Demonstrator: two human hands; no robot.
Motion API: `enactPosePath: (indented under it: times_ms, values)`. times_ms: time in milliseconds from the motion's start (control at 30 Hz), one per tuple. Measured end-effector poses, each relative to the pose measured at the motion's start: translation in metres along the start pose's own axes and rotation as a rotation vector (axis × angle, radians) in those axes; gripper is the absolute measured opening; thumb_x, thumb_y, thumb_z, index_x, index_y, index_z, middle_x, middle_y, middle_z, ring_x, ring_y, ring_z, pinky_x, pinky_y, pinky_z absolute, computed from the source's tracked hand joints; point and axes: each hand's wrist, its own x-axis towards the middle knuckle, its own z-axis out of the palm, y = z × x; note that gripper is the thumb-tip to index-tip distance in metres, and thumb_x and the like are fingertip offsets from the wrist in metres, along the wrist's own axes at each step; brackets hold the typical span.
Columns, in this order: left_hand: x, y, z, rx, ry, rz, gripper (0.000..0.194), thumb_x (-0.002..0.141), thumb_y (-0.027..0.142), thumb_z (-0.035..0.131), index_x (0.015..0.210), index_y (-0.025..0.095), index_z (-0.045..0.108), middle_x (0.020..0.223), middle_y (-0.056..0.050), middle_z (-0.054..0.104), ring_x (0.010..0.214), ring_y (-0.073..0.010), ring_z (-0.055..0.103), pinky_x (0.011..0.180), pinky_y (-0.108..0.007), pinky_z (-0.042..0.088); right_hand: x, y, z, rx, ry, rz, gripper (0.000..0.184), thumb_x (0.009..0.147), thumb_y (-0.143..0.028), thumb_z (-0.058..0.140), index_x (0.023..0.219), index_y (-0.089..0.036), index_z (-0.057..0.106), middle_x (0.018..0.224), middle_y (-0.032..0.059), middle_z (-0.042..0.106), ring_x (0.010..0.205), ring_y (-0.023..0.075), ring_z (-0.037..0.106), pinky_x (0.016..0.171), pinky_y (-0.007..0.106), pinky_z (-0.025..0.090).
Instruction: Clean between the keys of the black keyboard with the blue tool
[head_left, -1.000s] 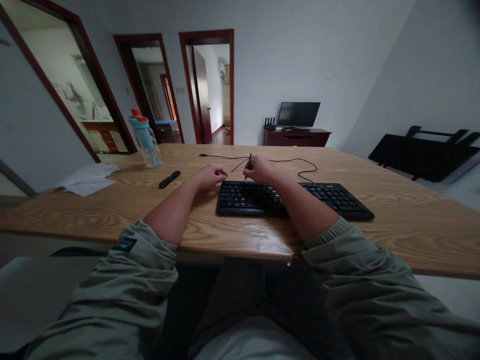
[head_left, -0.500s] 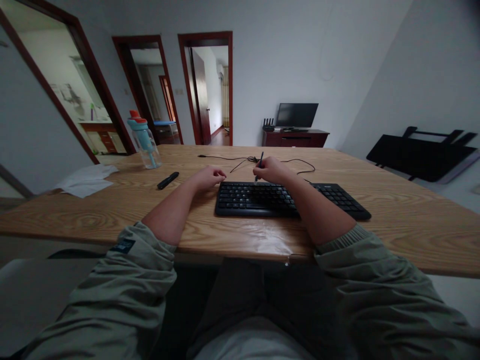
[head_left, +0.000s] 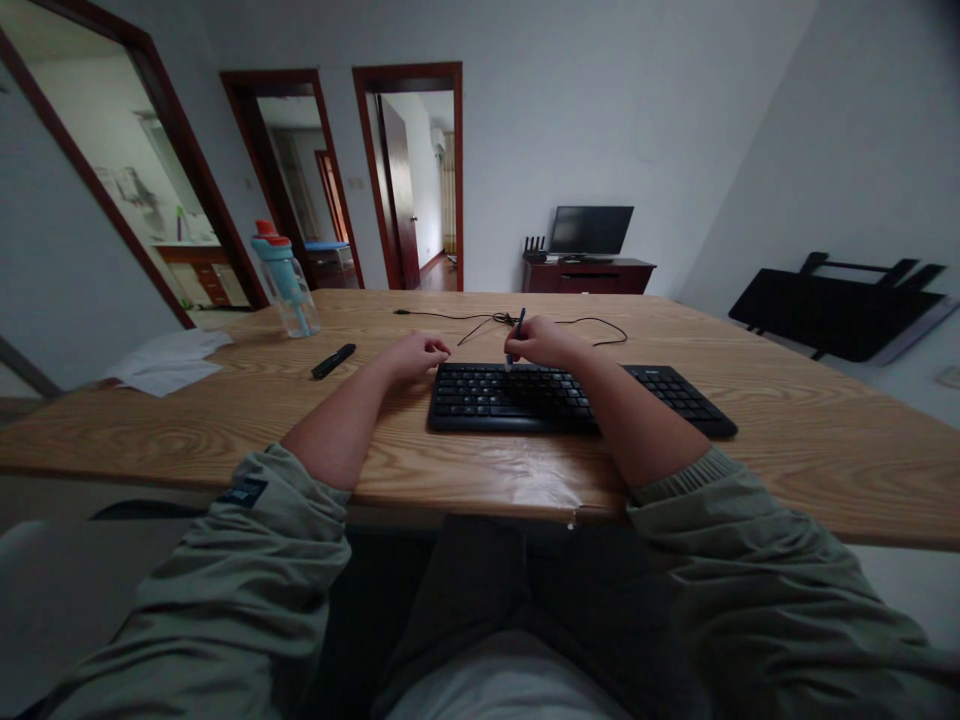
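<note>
In the head view a black keyboard lies flat on the wooden table. My right hand is closed round a slim dark blue brush, held steeply with its pale tip down at the back row of keys. Part of the keyboard is hidden under my right forearm. My left hand rests at the keyboard's back left corner, its fingers curled and closed against that corner. The black cable lies loosely coiled behind the keyboard.
A black pen-like object lies left of my left hand. Further left are a clear bottle with a red and blue lid and white paper sheets. The table's front edge runs close to my body.
The brush tip has moved slightly down towards the keys in my right hand. My left hand keeps its place; the whole view has shifted a little.
</note>
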Motion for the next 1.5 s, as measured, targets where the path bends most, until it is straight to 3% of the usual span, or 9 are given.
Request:
enactPosePath:
  times_ms: [233,500,767,1067,1500]
  values:
    - [-0.001,0.002,-0.002,0.027,-0.009,0.022,0.04,0.085,0.032,0.054,0.115,0.01,0.07,0.11,-0.012,0.071,0.097,-0.0218,0.063,0.084,-0.029,0.046,-0.002,0.004,-0.006,0.003,-0.061,-0.016,0.025,0.084,-0.029,0.059,0.082,-0.011,0.075,0.072,0.0038,0.066,0.063,0.014,0.055,0.059,0.026,0.037]
    - [-0.002,0.002,-0.002,0.016,-0.001,0.031,0.04,0.084,0.034,0.056,0.112,0.011,0.071,0.101,-0.012,0.072,0.095,-0.0226,0.063,0.083,-0.03,0.047,0.0,0.009,-0.002,0.0,-0.027,0.014,0.023,0.088,-0.028,0.059,0.087,-0.013,0.076,0.071,0.0026,0.065,0.062,0.0134,0.054,0.058,0.025,0.036]
    - [0.0,-0.001,0.0,-0.002,-0.005,0.04,0.042,0.084,0.033,0.056,0.112,0.007,0.071,0.104,-0.013,0.071,0.096,-0.0237,0.063,0.087,-0.033,0.048,0.008,0.021,0.007,-0.009,0.03,-0.057,0.022,0.085,-0.023,0.058,0.092,-0.013,0.076,0.082,0.0038,0.07,0.069,0.0134,0.058,0.062,0.022,0.037]
    - [0.002,-0.002,-0.001,0.026,-0.002,0.026,0.039,0.085,0.033,0.054,0.112,0.011,0.071,0.108,-0.012,0.071,0.096,-0.0231,0.064,0.086,-0.032,0.047,-0.011,0.001,-0.008,-0.059,0.06,-0.014,0.022,0.085,-0.025,0.058,0.077,-0.011,0.073,0.059,0.0018,0.058,0.055,0.012,0.048,0.053,0.026,0.03]
    - [0.001,-0.002,0.0,0.025,0.004,0.042,0.036,0.085,0.033,0.055,0.109,0.012,0.072,0.108,-0.011,0.071,0.096,-0.0225,0.064,0.084,-0.03,0.047,-0.01,0.009,-0.004,-0.029,0.031,-0.017,0.017,0.083,-0.022,0.058,0.081,-0.012,0.072,0.073,0.0029,0.067,0.063,0.0126,0.056,0.056,0.024,0.035]
